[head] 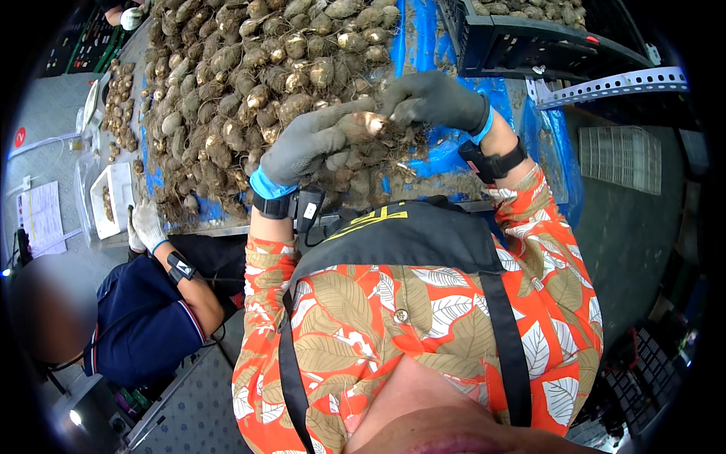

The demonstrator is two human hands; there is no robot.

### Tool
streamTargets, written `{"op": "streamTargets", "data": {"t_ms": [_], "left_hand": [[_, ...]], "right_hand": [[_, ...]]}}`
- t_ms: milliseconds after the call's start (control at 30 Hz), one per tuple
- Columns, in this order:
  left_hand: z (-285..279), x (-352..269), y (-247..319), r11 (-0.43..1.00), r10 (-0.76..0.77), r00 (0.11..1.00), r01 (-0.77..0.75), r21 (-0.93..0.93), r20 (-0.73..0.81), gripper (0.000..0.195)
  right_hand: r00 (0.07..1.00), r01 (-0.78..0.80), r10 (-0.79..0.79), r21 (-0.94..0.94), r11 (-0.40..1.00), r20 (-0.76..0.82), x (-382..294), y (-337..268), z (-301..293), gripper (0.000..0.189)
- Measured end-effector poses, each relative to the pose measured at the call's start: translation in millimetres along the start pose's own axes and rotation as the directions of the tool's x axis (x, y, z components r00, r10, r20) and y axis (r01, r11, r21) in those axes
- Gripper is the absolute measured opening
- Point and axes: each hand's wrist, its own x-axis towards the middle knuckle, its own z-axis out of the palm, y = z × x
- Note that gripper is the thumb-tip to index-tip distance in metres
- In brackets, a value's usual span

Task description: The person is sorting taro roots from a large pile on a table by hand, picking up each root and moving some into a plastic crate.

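My left hand (303, 144), in a grey work glove with a blue cuff, is closed around a hairy brown taro corm (361, 126). The corm's pale, trimmed end points right. Just beyond that end, my right hand (439, 103), in a dark glove, has its fingers curled together. Whether anything is pinched between those fingers is hidden. A large pile of taro corms (227, 91) covers the table to the left and behind my hands. Loose root fibres and soil (417, 148) lie below my right hand on blue plastic sheeting (448, 162).
A black crate (544, 42) of corms stands back right beside a perforated metal strip (618, 88). A white crate (624, 159) sits at the far right. On the left, a co-worker's gloved hand (148, 224) is beside a white tray (112, 198); small corms (119, 99) lie beyond.
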Motion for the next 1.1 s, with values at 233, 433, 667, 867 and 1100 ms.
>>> {"op": "streamTargets", "data": {"t_ms": [233, 433, 667, 867, 1100], "left_hand": [[17.4, 6.5, 14.3, 0.995, 0.087, 0.981, -0.092, -0.023, -0.172, 0.066], [10.6, 13.8, 5.2, 0.946, 0.201, 0.927, -0.101, 0.309, -0.315, 0.067], [24.2, 18.3, -2.2, 0.871, 0.355, 0.795, -0.089, 0.484, -0.493, 0.064], [25.4, 18.6, -0.3, 0.825, 0.476, 0.740, -0.189, 0.533, -0.475, 0.063], [25.2, 15.7, -9.9, 0.771, 0.542, 0.680, -0.169, 0.614, -0.494, 0.064]], "right_hand": [[0.855, 0.111, -0.435, -0.719, 0.686, -0.283, 9.8, 62.2, 11.1, 0.033], [0.911, 0.124, -0.185, -0.183, 0.975, -0.367, 3.8, -17.3, 22.7, 0.038], [0.830, 0.373, -0.445, -0.259, 0.891, -0.336, 14.8, 2.5, 45.5, 0.011], [0.941, 0.127, -0.251, -0.449, 0.885, -0.228, 5.2, 33.6, 27.4, 0.022], [0.907, 0.052, -0.315, -0.667, 0.744, -0.280, 20.0, -11.7, 36.3, 0.020]]}}
